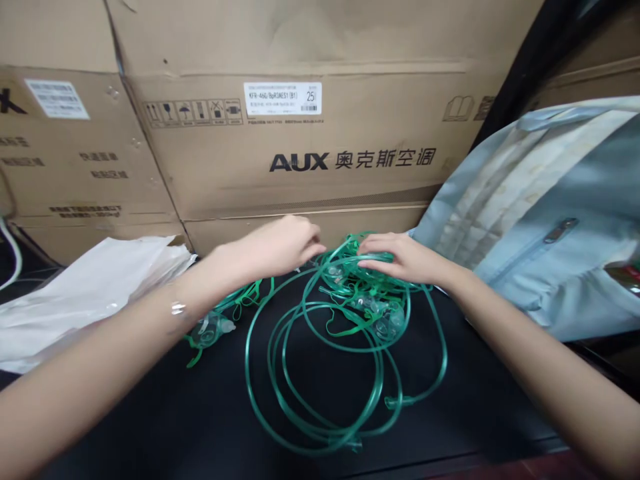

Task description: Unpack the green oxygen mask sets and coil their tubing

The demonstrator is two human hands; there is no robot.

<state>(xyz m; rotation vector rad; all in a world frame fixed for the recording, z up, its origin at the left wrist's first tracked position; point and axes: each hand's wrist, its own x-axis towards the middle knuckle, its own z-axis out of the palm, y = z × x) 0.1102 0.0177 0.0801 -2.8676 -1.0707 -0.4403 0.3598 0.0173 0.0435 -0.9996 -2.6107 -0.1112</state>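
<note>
Coils of clear green tubing spread over a black surface in front of me. Behind the coils lies a tangled pile of green oxygen masks with elastic straps. My right hand is at the top of this pile, thumb and fingers closed around a piece of green tubing. At the pile's left edge, my left hand has its fingers bent together in a pinch; what they hold, if anything, is hidden. Under my left forearm, another green mask with its strap lies partly covered.
Large cardboard boxes stand like a wall behind the pile. A white plastic bag lies at the left. On the right, a light blue backpack leans close to my right forearm. The black tabletop ends near the bottom right.
</note>
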